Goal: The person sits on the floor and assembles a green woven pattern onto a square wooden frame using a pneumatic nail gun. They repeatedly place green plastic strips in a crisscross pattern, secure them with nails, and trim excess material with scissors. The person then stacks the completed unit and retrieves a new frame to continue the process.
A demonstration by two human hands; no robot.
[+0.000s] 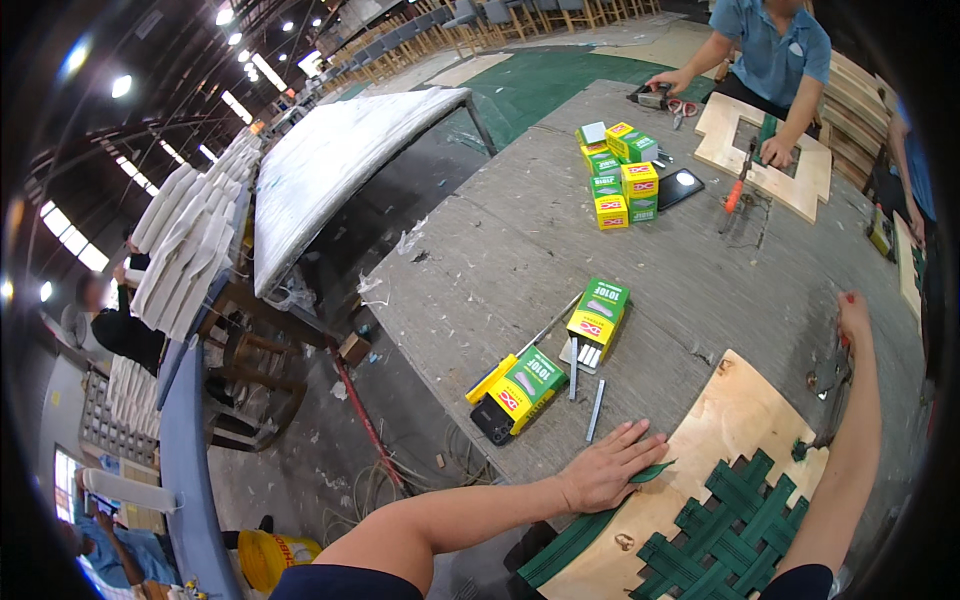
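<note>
My left hand (612, 470) lies flat with fingers spread at the edge of a pale wooden panel (735, 400), over the end of a green webbing strap (575, 548). More green straps form a woven lattice (725, 530) across the panel's opening. My right hand (853, 318) reaches past the panel's far right side, fingers curled around something reddish that I cannot make out. Beside that forearm lies a grey metal tool (828, 376). Left of the panel are a staple box (532, 385), an open staple box (600, 312) and a loose staple strip (596, 410).
A phone (491, 421) and a yellow-handled tool (490, 380) lie near the table's left edge. More staple boxes (622, 180) are stacked farther back. Across the table (480, 270), a co-worker (775, 60) handles another wooden frame (715, 135). A white-topped table (345, 160) stands left.
</note>
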